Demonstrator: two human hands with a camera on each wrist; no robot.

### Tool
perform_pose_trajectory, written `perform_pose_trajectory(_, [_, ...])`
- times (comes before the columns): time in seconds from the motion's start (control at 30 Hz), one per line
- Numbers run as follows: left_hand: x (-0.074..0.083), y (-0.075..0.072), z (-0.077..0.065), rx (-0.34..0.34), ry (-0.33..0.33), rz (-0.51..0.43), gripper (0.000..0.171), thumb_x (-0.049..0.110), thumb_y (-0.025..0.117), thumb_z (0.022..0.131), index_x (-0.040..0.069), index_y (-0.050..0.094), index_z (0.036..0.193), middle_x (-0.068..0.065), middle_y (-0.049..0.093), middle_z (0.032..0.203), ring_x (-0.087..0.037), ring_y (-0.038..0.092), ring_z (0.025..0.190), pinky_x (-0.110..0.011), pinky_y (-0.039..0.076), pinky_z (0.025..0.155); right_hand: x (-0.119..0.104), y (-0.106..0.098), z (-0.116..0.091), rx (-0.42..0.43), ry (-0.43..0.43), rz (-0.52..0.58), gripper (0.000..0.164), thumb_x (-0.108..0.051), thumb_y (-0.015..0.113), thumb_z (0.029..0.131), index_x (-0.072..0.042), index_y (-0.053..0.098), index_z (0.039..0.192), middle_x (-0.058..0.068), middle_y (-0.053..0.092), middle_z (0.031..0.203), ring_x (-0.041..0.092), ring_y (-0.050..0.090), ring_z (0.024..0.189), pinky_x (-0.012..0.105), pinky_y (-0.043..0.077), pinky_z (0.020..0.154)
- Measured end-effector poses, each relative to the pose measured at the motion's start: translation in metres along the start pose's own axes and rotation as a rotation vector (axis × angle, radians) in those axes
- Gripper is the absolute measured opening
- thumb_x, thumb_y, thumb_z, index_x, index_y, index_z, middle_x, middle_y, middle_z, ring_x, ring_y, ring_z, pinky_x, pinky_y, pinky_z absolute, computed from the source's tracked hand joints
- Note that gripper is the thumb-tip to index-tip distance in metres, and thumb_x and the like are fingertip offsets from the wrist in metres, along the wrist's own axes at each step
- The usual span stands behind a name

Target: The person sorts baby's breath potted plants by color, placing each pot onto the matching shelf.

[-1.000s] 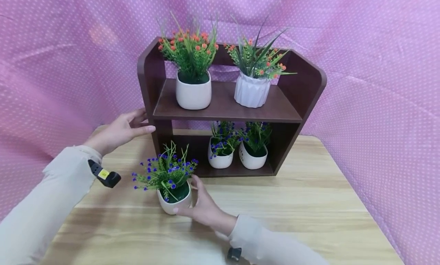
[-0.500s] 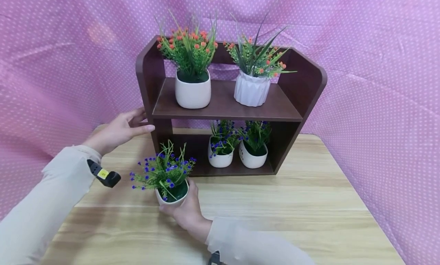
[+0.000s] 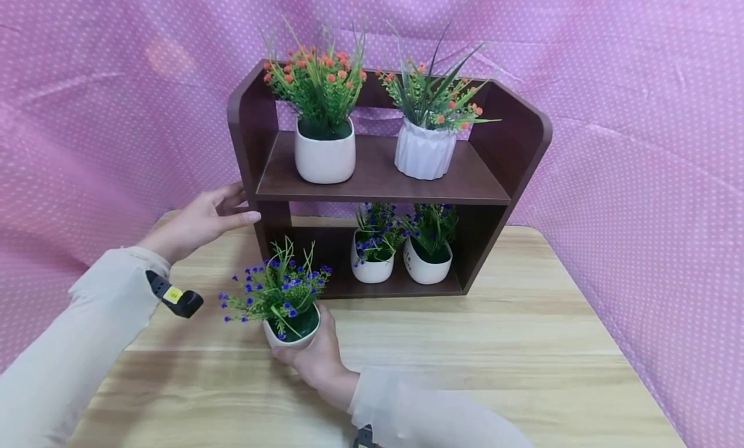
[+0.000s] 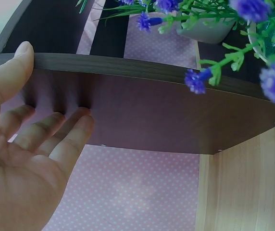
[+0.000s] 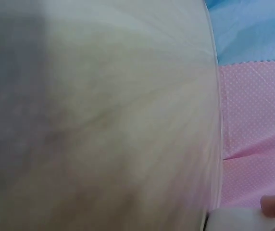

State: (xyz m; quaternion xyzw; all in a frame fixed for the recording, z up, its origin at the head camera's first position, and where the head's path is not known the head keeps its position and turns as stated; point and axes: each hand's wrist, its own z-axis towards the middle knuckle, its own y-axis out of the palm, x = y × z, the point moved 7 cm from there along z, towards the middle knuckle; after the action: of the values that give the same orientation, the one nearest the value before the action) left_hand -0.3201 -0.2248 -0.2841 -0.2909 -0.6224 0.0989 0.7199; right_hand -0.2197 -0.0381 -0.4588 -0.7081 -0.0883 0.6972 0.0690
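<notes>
My right hand (image 3: 320, 363) grips a small white pot of purple-blue artificial flowers (image 3: 296, 324) at the table's front left, thumb on the near side and fingers round the right side. In the right wrist view only a white edge of the pot (image 5: 236, 220) and a fingertip (image 5: 273, 207) show. My left hand (image 3: 200, 221) touches the left side of a dark brown two-tier shelf (image 3: 378, 191). The left wrist view shows its fingertips (image 4: 82, 115) on the outer face of the side panel (image 4: 137, 110) and the thumb on the front edge.
On the upper shelf stand a white pot of orange flowers (image 3: 325, 157) and a ribbed white pot (image 3: 425, 152). Two white pots of blue flowers, one left (image 3: 372, 268) and one right (image 3: 429, 271), stand lower right. Pink dotted cloth (image 3: 628, 144) hangs behind the wooden table (image 3: 494, 357).
My right hand has moved left and taken a fuller grip on the pot, which has shifted slightly left. The left hand has stayed at the shelf's side.
</notes>
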Motion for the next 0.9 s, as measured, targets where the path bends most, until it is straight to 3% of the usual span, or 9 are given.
perform_pose_trajectory(0.23, [0.000,0.000,0.000,-0.001,0.000,-0.005,0.080,0.031,0.064,0.093,0.013,0.016,0.154,-0.015,0.030,0.154,-0.032,0.030,0.140,-0.053,0.028,0.111,-0.002,-0.007,0.001,-0.041,-0.027,0.053,0.089,-0.002,0.085,0.056,-0.012,0.046,0.135,0.001,0.060,0.120,0.021,0.055,0.112,0.041,0.041,0.102])
perform_pose_trajectory(0.47, [-0.001,0.000,-0.002,-0.015,0.005,0.003,0.080,0.034,0.062,0.094,0.014,0.014,0.155,-0.013,0.027,0.156,-0.031,0.029,0.141,-0.052,0.029,0.111,0.000,-0.022,-0.004,-0.073,0.039,0.075,0.087,-0.012,0.087,0.061,-0.008,0.045,0.137,0.003,0.059,0.122,0.021,0.055,0.110,0.040,0.044,0.099])
perform_pose_trajectory(0.73, [-0.001,-0.001,-0.001,0.001,-0.002,0.016,0.082,0.035,0.064,0.093,0.012,0.015,0.155,-0.016,0.028,0.155,-0.033,0.029,0.141,-0.054,0.026,0.111,-0.006,-0.038,-0.002,0.002,-0.005,0.051,0.083,-0.013,0.087,0.063,-0.007,0.047,0.135,0.005,0.060,0.122,0.023,0.055,0.113,0.042,0.044,0.100])
perform_pose_trajectory(0.9, [-0.001,-0.001,0.000,-0.002,-0.011,0.011,0.084,0.038,0.063,0.092,0.013,0.014,0.155,-0.012,0.026,0.156,-0.031,0.028,0.142,-0.053,0.026,0.112,-0.012,-0.043,0.003,0.051,-0.013,0.104,0.089,-0.016,0.087,0.065,-0.009,0.041,0.140,0.007,0.056,0.129,0.024,0.052,0.119,0.043,0.041,0.103])
